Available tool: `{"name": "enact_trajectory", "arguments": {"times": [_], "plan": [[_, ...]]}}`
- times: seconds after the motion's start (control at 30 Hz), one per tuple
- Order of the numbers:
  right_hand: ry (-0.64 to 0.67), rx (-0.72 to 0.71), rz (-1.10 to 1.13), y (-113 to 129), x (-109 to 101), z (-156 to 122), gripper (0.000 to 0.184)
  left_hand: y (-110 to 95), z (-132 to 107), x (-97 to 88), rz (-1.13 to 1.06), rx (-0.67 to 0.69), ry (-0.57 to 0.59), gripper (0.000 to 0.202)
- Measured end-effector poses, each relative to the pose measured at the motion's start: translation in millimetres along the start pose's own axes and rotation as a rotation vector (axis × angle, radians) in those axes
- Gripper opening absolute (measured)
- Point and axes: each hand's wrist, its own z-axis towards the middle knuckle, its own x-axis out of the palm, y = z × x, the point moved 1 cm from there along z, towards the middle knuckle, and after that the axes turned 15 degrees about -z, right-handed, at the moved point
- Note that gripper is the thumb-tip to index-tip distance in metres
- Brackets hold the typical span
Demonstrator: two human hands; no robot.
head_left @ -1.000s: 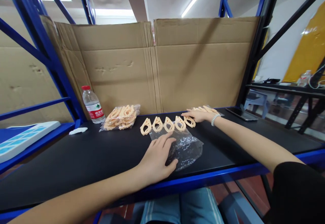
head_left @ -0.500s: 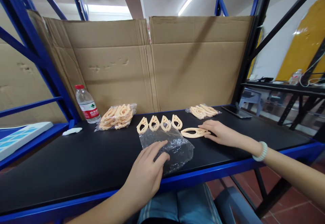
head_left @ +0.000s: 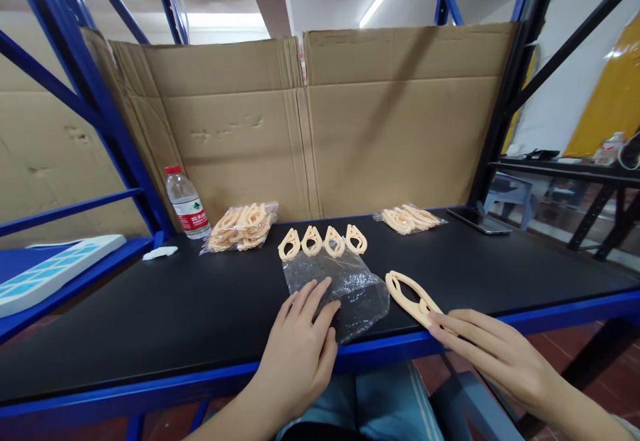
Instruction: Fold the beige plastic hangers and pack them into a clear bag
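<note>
A peach plastic folding hanger (head_left: 410, 298) is held at its near end by my right hand (head_left: 500, 354), its thumb and fingers closed on it. The hanger's far end points away and to the left, beside the bag. My left hand (head_left: 303, 348) lies with fingers spread over the near left part of a clear plastic bag (head_left: 363, 294). Several peach loop-shaped pieces (head_left: 334, 242) sit in a row along the bag's far edge; I cannot tell whether they are inside it.
Bagged peach pieces lie in a larger pack (head_left: 240, 228) at the back left and a smaller pack (head_left: 410, 218) at the back right. A water bottle (head_left: 187, 204), a white object (head_left: 160, 252) and a phone (head_left: 479, 221) are on the black table (head_left: 150, 321). Cardboard (head_left: 400, 128) stands behind.
My right hand has drawn the hanger toward me and to the right, turning its near end downward. The left hand stays over the bag. The view has shifted slightly.
</note>
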Motion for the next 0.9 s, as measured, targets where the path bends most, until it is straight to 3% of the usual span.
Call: {"name": "enact_trajectory", "arguments": {"times": [0.1, 0.2, 0.3, 0.37, 0.43, 0.5, 0.57, 0.73, 0.9], "plan": [[-0.105, 0.018, -0.012, -0.5, -6.7, 9.3, 0.047, -0.5, -1.9, -0.6, 0.001, -0.017, -0.019, 0.041], [-0.207, 0.095, 0.027, 3.5, -27.9, 28.9, 0.053, -0.9, -2.7, -0.4, 0.001, -0.032, -0.042, 0.045], [-0.162, 0.188, 0.039, 21.5, -50.4, 42.7, 0.049, -0.9, -2.7, 1.3, 0.003, -0.046, -0.045, 0.048], [-0.132, 0.158, 0.048, 38.1, -58.6, 50.7, 0.045, -0.8, -2.5, 3.0, 0.010, -0.051, -0.039, 0.049], [-0.117, 0.004, 0.087, 53.3, -58.7, 62.6, 0.044, -0.8, -2.4, 4.6, 0.023, -0.053, -0.038, 0.051], [-0.101, -0.194, 0.081, 64.6, -51.2, 78.6, 0.046, -0.9, -2.4, 5.9, 0.033, -0.054, -0.043, 0.053], [-0.070, -0.280, -0.021, 71.8, -37.4, 95.5, 0.047, -1.5, -2.3, 6.6, 0.039, -0.058, -0.055, 0.054], [-0.034, -0.251, -0.353, 84.5, 9.0, 120.9, 0.038, -3.7, -2.4, 7.8, 0.041, -0.063, -0.061, 0.051], [0.043, -0.177, -0.497, 87.1, 41.6, 130.8, 0.024, -4.3, -3.0, 9.2, 0.042, -0.047, -0.084, 0.044]]}}
